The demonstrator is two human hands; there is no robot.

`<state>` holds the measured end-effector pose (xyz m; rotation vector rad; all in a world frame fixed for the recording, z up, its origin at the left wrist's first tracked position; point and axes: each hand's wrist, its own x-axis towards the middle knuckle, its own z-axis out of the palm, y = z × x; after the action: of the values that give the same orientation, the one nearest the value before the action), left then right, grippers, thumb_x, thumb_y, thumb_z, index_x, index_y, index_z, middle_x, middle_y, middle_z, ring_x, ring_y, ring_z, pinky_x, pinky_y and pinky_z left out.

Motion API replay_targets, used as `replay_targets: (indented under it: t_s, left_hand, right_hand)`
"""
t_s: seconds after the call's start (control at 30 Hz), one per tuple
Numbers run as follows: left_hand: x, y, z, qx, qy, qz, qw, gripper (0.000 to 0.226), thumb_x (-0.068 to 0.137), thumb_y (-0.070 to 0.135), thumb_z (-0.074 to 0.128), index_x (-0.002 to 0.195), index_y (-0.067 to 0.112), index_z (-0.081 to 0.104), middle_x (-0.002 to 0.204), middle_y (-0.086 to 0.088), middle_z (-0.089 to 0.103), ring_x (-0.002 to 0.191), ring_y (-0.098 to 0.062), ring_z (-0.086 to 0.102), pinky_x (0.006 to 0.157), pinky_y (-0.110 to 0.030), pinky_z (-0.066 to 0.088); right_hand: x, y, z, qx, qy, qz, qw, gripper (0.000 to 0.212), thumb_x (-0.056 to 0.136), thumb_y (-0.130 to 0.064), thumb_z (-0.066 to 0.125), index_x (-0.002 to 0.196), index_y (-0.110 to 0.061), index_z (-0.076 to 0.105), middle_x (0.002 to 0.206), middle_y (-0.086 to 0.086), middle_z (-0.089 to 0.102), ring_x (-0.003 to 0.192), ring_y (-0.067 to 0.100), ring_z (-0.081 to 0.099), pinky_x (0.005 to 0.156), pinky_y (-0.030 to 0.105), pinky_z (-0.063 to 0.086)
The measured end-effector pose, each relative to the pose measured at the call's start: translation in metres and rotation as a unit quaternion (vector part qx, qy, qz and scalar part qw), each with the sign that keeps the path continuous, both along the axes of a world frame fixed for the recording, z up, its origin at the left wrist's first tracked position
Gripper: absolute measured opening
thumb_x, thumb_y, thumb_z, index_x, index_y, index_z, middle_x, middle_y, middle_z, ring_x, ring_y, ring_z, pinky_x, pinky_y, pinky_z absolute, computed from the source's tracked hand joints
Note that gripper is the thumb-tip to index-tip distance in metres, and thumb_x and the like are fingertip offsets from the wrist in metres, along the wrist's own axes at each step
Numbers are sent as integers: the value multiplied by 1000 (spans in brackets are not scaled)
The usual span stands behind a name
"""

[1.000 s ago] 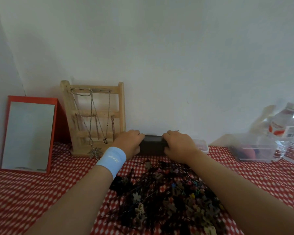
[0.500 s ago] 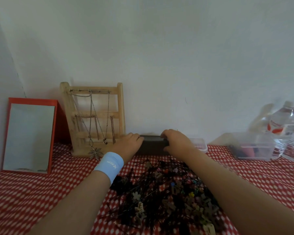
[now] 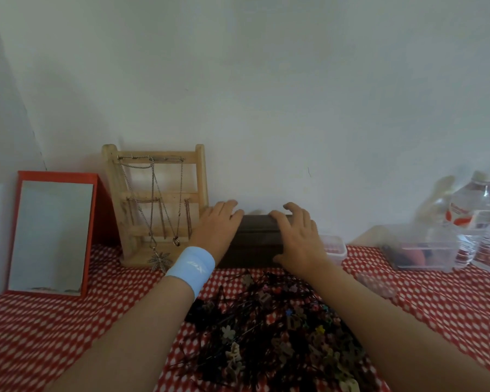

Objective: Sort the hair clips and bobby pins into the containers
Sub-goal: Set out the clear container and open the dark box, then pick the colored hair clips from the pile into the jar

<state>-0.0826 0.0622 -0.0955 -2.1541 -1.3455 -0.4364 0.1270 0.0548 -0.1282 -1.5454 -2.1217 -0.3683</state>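
Flanking one dark box (image 3: 256,241), the left hand (image 3: 218,229) presses flat-fingered, the right hand (image 3: 300,237) curls round it; one clip pile (image 3: 266,335), two clear tubs (image 3: 334,251) (image 3: 425,256).

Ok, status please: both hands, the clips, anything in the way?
Left hand flat against left end of dark box, right hand curled over its top. Hair clips and bobby pins unsorted, one pile. Nothing blocking.
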Motion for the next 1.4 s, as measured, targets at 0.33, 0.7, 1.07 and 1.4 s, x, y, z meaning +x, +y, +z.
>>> replay_targets:
  t_s: [0.33, 0.7, 1.07, 1.4]
  left_hand:
    - [8, 1, -18, -89, -195, -32, 976, 11, 94, 17, 56, 105, 19, 55, 105, 0, 57, 88, -21, 59, 66, -31, 45]
    - [8, -14, -14, -303, -136, -16, 943, 27, 97, 44, 50, 110, 26, 65, 104, 6, 64, 93, -15, 58, 77, -29, 45]
    - [13, 0, -33, -276, -113, 39, 954, 52, 97, 41, 41, 147, 30, 34, 159, 1, 18, 145, -25, 15, 117, -45, 21]
    - [4, 0, -35, -369, -88, 37, 924, 59, 101, 38, 33, 155, 35, 10, 164, 8, -9, 150, -20, -7, 121, -48, 6]
  right_hand:
    - [1, 5, -1, -19, 63, 64, 996, 25, 98, -23, 58, 120, -12, 64, 126, 9, 51, 99, 30, 61, 86, 41, 53]
    - [-12, 12, 6, -159, 65, 41, 984, 64, 98, -22, 58, 155, -20, 31, 166, 12, 10, 138, 36, 43, 111, 43, 41]
    - [-3, 7, 5, -158, -23, 9, 987, 65, 93, -40, 55, 154, -30, 35, 164, 5, 16, 148, 29, 16, 119, 46, 19]
    - [-6, -4, -5, -252, -39, 13, 967, 58, 103, -37, 30, 159, -30, 19, 167, 5, -15, 153, 25, -13, 122, 52, 5]
